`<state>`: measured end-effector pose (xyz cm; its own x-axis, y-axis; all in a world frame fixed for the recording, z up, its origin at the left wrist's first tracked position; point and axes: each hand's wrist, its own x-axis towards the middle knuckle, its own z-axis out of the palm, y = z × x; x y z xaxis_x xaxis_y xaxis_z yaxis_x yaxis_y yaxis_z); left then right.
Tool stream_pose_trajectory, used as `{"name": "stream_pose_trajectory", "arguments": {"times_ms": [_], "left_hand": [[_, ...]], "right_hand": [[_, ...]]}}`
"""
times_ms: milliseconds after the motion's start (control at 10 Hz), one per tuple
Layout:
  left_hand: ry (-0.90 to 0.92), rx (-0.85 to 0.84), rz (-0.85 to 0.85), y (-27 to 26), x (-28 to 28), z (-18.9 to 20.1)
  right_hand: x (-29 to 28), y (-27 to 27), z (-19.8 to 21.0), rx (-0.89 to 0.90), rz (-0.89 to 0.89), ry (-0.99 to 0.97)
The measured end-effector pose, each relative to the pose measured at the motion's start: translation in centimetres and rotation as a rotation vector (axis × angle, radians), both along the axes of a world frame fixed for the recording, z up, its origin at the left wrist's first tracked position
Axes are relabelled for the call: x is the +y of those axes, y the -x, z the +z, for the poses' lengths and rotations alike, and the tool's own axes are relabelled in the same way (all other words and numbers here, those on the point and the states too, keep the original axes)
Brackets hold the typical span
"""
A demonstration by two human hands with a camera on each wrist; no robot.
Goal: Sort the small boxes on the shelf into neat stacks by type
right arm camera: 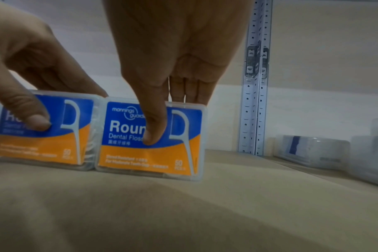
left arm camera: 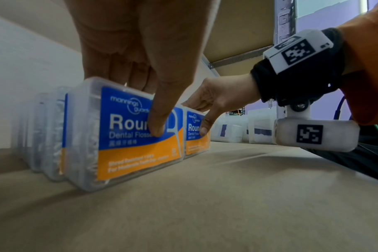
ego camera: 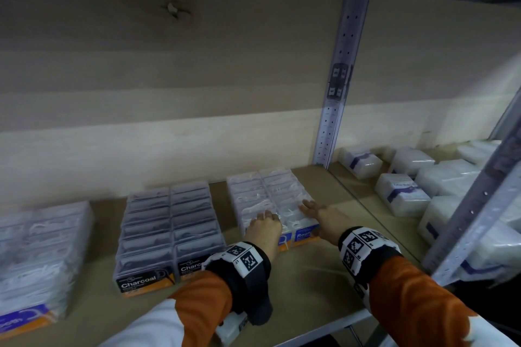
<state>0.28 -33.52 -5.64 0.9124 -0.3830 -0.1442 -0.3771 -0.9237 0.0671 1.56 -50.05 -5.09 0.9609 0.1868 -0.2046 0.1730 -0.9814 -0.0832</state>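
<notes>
Two rows of clear "Round" dental floss boxes [ego camera: 270, 197] with blue and orange labels stand on the shelf board [ego camera: 296, 284]. My left hand [ego camera: 263, 224] grips the front box of the left row [left arm camera: 129, 150], fingers curled over its top and thumb on the label. My right hand [ego camera: 318, 215] lies on the right row with straight fingers along the tops. Its thumb presses the label of that row's front box [right arm camera: 151, 158]. The two front boxes stand side by side, almost touching.
A double row of black "Charcoal" boxes [ego camera: 169, 228] stands just left of the hands. Another blue and orange group [ego camera: 36, 256] is at the far left. A steel upright [ego camera: 335, 110] divides off the right bay, which holds several white packs [ego camera: 406, 194].
</notes>
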Motion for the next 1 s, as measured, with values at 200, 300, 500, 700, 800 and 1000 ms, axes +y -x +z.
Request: {"name": "stream_pose_trajectory", "arguments": {"times_ms": [200, 300, 500, 700, 800, 1000], "left_hand": [[0.033, -0.037, -0.002, 0.0, 0.2, -0.2], [0.062, -0.055, -0.009, 0.1, 0.6, 0.1], [0.047, -0.06, -0.026, 0.5, 0.9, 0.5], [0.031, -0.066, 0.001, 1.1, 1.6, 0.6], [0.026, -0.09, 0.003, 1.4, 2.4, 0.5], [0.141, -0.121, -0.057, 3.7, 4.3, 1.1]], "right_hand": [[0.1, 0.1, 0.0, -0.003, -0.01, 0.011], [0.3, 0.3, 0.2, -0.006, -0.021, 0.014], [0.7, 0.8, 0.3, -0.034, -0.028, 0.052], [1.0, 1.2, 0.6, -0.046, -0.032, 0.055], [1.1, 1.5, 0.9, -0.045, -0.042, 0.054], [1.6, 3.2, 1.7, -0.101, -0.063, -0.075]]}}
